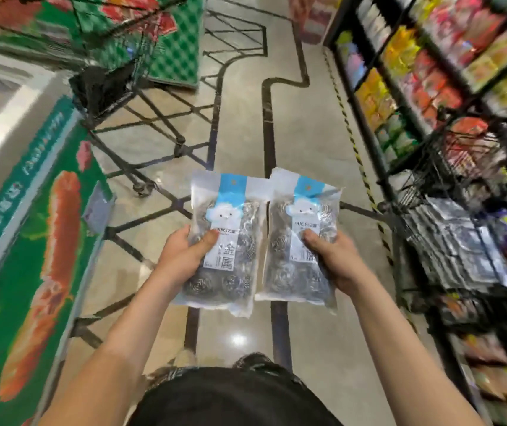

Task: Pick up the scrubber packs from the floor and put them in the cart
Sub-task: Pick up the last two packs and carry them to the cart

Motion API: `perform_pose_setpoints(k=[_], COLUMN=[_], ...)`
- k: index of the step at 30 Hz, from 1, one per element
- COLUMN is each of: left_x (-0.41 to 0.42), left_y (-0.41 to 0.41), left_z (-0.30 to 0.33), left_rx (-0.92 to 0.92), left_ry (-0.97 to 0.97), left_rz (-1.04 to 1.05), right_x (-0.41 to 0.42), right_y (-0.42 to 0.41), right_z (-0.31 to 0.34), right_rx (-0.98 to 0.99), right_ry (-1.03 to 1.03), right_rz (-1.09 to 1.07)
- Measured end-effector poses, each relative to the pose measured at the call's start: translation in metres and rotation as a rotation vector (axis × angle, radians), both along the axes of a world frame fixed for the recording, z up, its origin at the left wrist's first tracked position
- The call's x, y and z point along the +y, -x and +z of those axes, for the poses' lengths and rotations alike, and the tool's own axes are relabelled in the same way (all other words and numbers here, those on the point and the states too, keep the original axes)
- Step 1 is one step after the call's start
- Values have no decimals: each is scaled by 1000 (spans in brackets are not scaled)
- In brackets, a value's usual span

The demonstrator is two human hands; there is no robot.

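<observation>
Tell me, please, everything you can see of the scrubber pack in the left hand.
The left scrubber pack is a flat clear plastic bag of coiled steel-wool balls, with a blue-and-white label bearing a cloud face. The left hand grips its left edge, thumb on the front, holding it face-up above the floor. Its right edge meets the pack beside it.

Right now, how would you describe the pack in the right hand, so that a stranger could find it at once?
Start at the stocked shelves on the right, then come down over the tan floor to the two hands held out in front. The right hand grips a clear pack of steel scrubbers with a blue cloud label. Of the two alike packs, it is the one nearer the shelves.
</observation>
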State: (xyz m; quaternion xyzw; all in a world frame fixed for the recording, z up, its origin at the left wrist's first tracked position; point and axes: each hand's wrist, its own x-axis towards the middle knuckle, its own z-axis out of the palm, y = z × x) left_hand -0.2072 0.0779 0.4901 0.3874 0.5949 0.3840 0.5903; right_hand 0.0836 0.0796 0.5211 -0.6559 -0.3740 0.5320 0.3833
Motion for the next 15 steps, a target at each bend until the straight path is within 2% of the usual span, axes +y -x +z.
perform_pose_setpoints(k=[5, 9, 15], left_x=[84, 136, 197], left_y=[-64, -133, -259], left_z=[9, 3, -3], left_rx=[-23, 51, 74], left_ry=[4, 4, 1], left_rz=[-213, -358, -555], right_x=[-4, -9, 16], right_y=[-55, -104, -186], right_z=[1, -8, -25], right_rx=[30, 106, 169], right_ry=[7, -21, -67], right_rz=[-283, -490, -644])
